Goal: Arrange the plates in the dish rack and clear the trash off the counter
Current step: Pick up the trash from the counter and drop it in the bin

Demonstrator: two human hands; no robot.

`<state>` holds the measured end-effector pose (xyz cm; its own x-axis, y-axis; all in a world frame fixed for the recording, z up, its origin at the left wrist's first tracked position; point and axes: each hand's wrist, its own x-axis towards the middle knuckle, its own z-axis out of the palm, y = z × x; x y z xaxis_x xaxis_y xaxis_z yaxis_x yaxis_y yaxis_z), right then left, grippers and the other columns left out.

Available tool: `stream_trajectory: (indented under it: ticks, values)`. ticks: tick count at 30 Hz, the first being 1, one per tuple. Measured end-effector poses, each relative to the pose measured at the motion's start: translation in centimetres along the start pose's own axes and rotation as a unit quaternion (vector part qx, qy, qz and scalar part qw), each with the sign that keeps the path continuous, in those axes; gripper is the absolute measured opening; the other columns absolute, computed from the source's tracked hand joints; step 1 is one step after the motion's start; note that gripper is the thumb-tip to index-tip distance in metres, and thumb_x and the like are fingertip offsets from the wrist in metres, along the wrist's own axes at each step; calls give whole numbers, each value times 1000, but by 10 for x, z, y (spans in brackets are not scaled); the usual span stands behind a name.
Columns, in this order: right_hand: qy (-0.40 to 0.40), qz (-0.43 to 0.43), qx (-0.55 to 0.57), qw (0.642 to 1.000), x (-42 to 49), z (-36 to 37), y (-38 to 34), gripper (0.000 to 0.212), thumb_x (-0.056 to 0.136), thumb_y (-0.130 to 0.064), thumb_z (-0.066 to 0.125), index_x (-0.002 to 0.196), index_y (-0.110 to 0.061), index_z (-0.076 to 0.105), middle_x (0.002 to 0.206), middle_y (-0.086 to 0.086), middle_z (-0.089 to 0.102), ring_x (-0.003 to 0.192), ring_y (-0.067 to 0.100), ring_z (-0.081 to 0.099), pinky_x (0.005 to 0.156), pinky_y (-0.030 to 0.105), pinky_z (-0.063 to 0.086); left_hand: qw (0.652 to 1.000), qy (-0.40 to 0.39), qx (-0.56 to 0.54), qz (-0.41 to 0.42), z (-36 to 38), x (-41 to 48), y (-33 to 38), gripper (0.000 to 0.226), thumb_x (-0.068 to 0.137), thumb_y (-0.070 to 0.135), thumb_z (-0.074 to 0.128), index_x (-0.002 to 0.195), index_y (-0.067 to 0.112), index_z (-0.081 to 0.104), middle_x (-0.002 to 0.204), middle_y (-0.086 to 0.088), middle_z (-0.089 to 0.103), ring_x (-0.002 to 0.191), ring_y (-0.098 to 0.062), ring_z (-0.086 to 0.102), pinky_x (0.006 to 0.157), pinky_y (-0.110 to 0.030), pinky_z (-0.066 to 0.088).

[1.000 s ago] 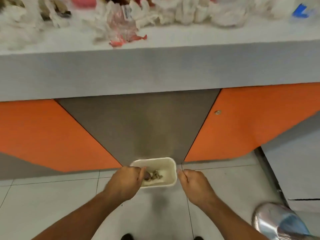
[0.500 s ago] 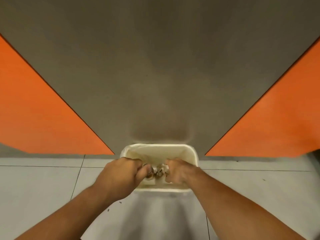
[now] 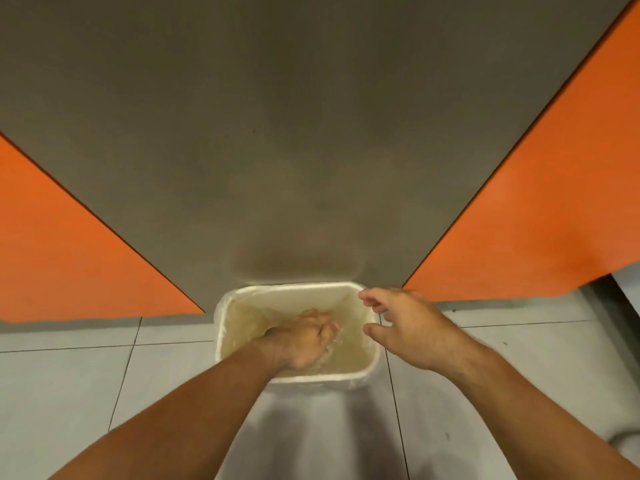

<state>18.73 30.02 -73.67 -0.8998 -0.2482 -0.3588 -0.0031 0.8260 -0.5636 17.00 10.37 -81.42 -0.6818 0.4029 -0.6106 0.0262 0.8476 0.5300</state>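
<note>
A white bin (image 3: 370, 372) with a clear liner (image 3: 247, 315) stands on the tiled floor (image 3: 69, 393) against a grey cabinet panel (image 3: 311, 133). The left hand (image 3: 304, 341) reaches down inside the bin with its fingers curled. Blur hides whether they grasp anything. A pale glossy crumple (image 3: 333, 338) at its fingertips could be trash or liner. The right hand (image 3: 408, 323) hovers over the bin's right rim, fingers loosely spread and holding nothing.
</note>
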Motion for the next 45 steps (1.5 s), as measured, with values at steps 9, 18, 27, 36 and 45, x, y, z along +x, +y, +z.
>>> stream_trajectory:
  ticks: [9, 18, 27, 36, 45]
  values:
    - [17, -2, 0, 1000, -49, -56, -46, 37, 91, -29, 61, 128, -25, 58, 127, -9, 59, 119, 10, 53, 101, 30, 45, 991, 129, -2, 22, -75, -107, 41, 30, 98, 40, 37, 73, 40, 53, 78, 17, 61, 93, -9, 58, 86, -28, 45]
    - [72, -32, 28, 996, -189, -247, -175, 33, 90, -36, 62, 121, -28, 61, 118, -13, 59, 109, 4, 53, 93, 26, 45, 967, 199, 37, 154, -204, -313, 223, 30, 94, 48, 48, 118, 33, 59, 105, 26, 56, 92, 7, 54, 84, -19, 46]
    - [190, -78, 102, 973, -308, -459, -256, 17, 88, -28, 67, 104, -26, 69, 97, -18, 67, 93, -4, 61, 87, 22, 50, 930, 293, 23, 220, -309, -432, 389, 30, 92, 48, 49, 116, 35, 61, 105, 24, 60, 94, 4, 57, 79, -18, 48]
    - [232, -92, 109, 962, -340, -539, -256, 19, 90, -32, 64, 108, -29, 67, 103, -18, 64, 95, -7, 59, 84, 17, 48, 899, 371, 15, 231, -348, -450, 463, 32, 95, 44, 46, 121, 30, 59, 114, 19, 58, 97, 2, 56, 83, -21, 49]
    - [229, -89, 47, 968, -291, -581, -272, 17, 92, -35, 61, 107, -29, 66, 104, -18, 63, 91, -1, 61, 72, 15, 49, 884, 409, 74, 214, -393, -410, 479, 35, 96, 45, 46, 126, 30, 56, 120, 17, 57, 98, -2, 56, 87, -27, 49]
